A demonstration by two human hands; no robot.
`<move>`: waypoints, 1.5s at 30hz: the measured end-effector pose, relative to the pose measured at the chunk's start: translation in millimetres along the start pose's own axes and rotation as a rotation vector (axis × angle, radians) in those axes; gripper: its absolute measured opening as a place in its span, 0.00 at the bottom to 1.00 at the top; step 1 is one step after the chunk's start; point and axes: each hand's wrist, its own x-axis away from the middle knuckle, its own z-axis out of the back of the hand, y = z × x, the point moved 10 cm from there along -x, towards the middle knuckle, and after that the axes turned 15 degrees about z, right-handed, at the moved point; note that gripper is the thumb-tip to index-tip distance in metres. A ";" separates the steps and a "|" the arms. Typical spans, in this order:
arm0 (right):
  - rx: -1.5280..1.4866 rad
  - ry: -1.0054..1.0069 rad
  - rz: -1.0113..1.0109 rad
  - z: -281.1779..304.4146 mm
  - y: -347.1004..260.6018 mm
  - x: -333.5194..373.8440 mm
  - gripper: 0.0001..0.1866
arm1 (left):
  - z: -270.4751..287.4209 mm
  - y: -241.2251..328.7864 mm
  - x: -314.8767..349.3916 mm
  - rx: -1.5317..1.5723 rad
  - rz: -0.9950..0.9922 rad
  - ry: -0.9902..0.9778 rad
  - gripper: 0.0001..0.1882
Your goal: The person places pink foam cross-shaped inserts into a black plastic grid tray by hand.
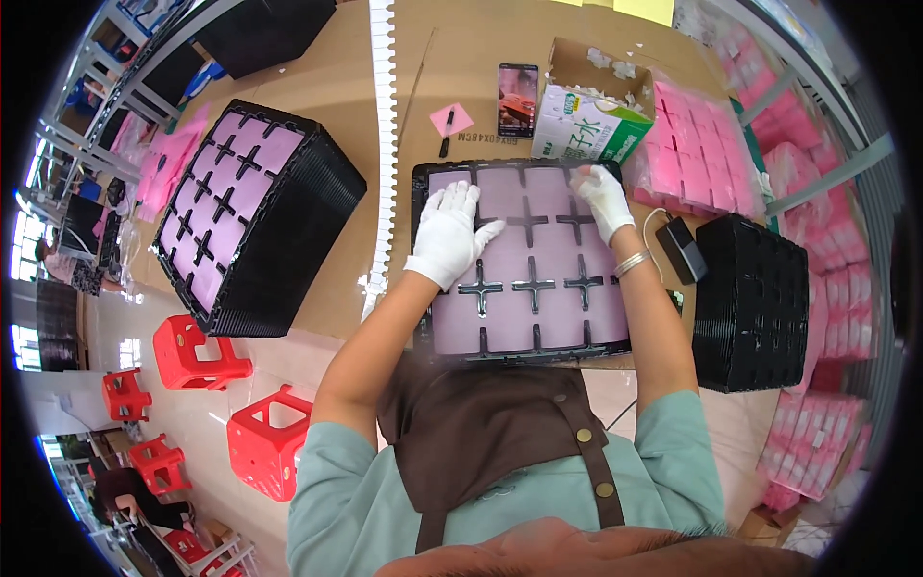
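Note:
A black plastic tray [420, 197] lies on the table before me, lined with a pink sheet [553, 322]. Several black cross-shaped ribs stick up through slits in the sheet. My left hand [450, 236], in a white glove, rests flat on the sheet's left part with fingers stretched and thumb apart. At the tray's far right corner is my right hand [604, 200], also gloved, with bare skin showing at a fingertip. Its fingers are bent and bunched against the corner; what they grip, if anything, is hidden.
To the left stands a tilted stack of black trays [288, 231] topped with pink; another black stack [752, 303] stands right. Beyond my tray are a phone [517, 101], a pen [447, 133], a cut-open carton [591, 125] and bagged pink sheets [697, 149]. Red stools [269, 447] stand on the floor.

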 end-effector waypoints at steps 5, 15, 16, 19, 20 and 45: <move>0.259 0.176 0.054 36.7 -20.8 7.2 0.15 | 28.3 -11.2 5.8 -0.047 0.050 -0.057 0.32; 0.807 -0.322 0.541 3.8 -106.7 130.1 0.10 | 50.6 11.1 81.8 0.217 -0.103 -0.186 0.24; 0.808 -0.327 0.533 7.8 -112.0 137.5 0.10 | 56.5 8.9 88.7 0.227 -0.102 -0.146 0.21; 0.904 -0.410 0.480 11.5 -109.0 151.1 0.16 | 50.8 6.3 89.5 0.177 -0.001 -0.213 0.17; 0.904 -0.418 0.475 10.0 -110.1 152.9 0.16 | 38.2 -0.8 88.7 0.112 0.093 -0.315 0.16; 0.803 -0.619 0.342 13.9 -97.0 159.1 0.31 | 29.4 -25.6 97.9 0.372 0.033 -0.562 0.38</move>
